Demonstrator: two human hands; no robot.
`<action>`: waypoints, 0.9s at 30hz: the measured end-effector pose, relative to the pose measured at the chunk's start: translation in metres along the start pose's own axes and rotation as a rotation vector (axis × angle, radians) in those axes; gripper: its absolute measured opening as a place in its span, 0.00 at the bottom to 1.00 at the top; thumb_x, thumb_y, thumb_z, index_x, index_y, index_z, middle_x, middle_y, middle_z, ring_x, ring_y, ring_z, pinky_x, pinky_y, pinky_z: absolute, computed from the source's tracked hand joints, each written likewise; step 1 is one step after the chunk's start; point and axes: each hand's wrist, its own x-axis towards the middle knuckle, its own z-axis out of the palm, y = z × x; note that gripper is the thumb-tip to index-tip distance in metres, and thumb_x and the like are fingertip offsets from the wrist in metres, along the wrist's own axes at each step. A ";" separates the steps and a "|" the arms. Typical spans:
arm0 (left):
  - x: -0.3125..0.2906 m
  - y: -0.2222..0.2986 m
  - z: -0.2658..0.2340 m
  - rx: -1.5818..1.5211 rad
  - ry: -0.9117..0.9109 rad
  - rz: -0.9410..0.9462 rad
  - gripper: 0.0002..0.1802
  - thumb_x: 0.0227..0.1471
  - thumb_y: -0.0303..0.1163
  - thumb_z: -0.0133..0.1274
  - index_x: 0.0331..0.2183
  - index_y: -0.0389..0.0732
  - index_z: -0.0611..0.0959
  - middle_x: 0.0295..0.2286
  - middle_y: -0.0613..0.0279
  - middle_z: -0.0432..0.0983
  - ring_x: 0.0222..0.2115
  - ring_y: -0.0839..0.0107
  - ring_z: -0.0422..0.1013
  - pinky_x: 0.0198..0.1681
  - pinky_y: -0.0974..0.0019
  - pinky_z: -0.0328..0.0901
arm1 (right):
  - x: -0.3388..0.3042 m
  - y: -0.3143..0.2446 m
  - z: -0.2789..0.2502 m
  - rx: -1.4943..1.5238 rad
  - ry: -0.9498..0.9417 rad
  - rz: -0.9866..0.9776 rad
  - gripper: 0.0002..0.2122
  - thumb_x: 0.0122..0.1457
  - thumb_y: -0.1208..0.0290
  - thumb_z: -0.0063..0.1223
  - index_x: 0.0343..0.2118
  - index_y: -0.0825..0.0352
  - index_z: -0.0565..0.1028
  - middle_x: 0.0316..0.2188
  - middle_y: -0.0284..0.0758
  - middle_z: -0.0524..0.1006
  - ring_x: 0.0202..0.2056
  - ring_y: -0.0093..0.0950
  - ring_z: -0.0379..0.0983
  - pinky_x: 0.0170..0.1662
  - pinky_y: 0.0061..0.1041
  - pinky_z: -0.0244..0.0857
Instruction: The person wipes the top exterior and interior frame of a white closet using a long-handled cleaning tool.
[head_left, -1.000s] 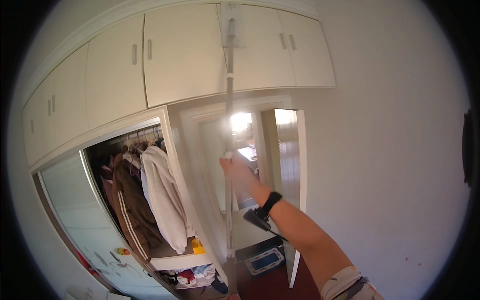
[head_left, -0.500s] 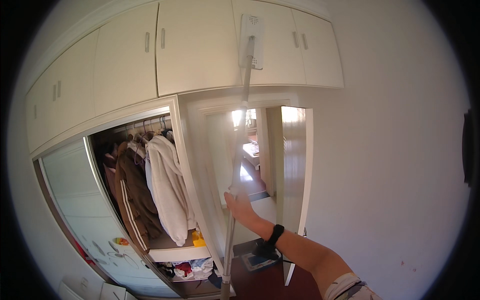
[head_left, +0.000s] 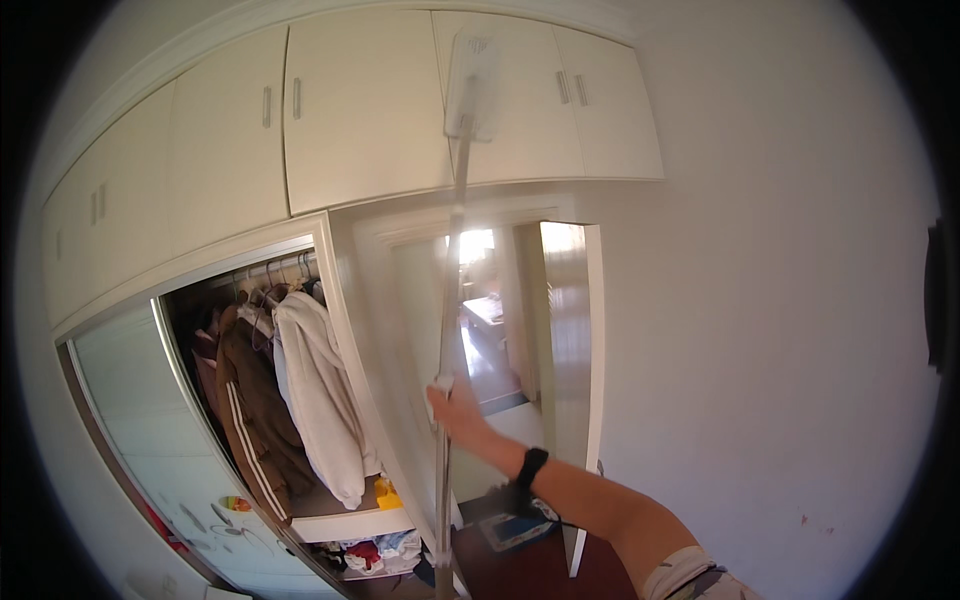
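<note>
My right hand [head_left: 460, 412] comes in from the lower right and is closed around the long silvery pole of a flat mop [head_left: 452, 300]. The pole stands almost upright, and its lower end runs out at the bottom edge. At its top, the white rectangular mop head [head_left: 468, 90], blurred, is in front of a cream upper cabinet door [head_left: 520, 110]; whether it touches the door I cannot tell. A black band [head_left: 532, 466] circles my right wrist. My left hand is not in view.
An open wardrobe at left holds a brown striped jacket [head_left: 255, 420] and a pale hoodie [head_left: 318, 390], with folded clothes [head_left: 385, 552] below. Beside it is a frosted sliding door [head_left: 130, 385]. A door stands open [head_left: 572, 340] behind the pole, and a blue mat [head_left: 515, 527] lies on the dark red floor.
The view has swung slightly right, so the cabinets and doorway sit further left. The mop head has risen a little against the cabinet door. My right hand keeps its grip on the pole.
</note>
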 end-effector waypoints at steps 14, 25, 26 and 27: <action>0.087 -0.030 -0.025 1.538 0.104 1.028 0.16 0.44 0.32 0.47 0.39 0.39 0.74 0.41 0.47 0.65 0.39 0.47 0.61 0.39 0.44 0.57 | 0.065 -0.044 -0.031 -0.086 0.139 -0.146 0.21 0.55 0.61 0.47 0.39 0.77 0.62 0.24 0.50 0.71 0.28 0.44 0.70 0.32 0.35 0.63; 0.068 0.120 0.006 0.859 0.489 0.242 0.20 0.50 0.45 0.46 0.37 0.38 0.75 0.24 0.49 0.73 0.25 0.53 0.69 0.28 0.55 0.62 | 0.120 -0.068 -0.030 -0.327 0.115 -0.347 0.22 0.57 0.54 0.40 0.35 0.75 0.66 0.26 0.54 0.73 0.32 0.50 0.69 0.36 0.41 0.62; 0.077 0.118 -0.001 0.897 0.649 0.405 0.20 0.51 0.46 0.46 0.35 0.38 0.75 0.20 0.50 0.73 0.21 0.54 0.70 0.24 0.56 0.62 | 0.136 -0.070 -0.028 -0.319 0.099 -0.297 0.23 0.57 0.53 0.38 0.35 0.76 0.66 0.27 0.55 0.73 0.33 0.52 0.69 0.37 0.42 0.62; 0.071 0.153 0.016 0.945 0.658 0.370 0.20 0.51 0.47 0.47 0.32 0.38 0.77 0.20 0.53 0.74 0.21 0.56 0.71 0.24 0.57 0.62 | 0.151 -0.066 -0.036 -0.333 0.113 -0.298 0.23 0.57 0.53 0.38 0.35 0.76 0.66 0.27 0.55 0.73 0.33 0.52 0.69 0.37 0.42 0.62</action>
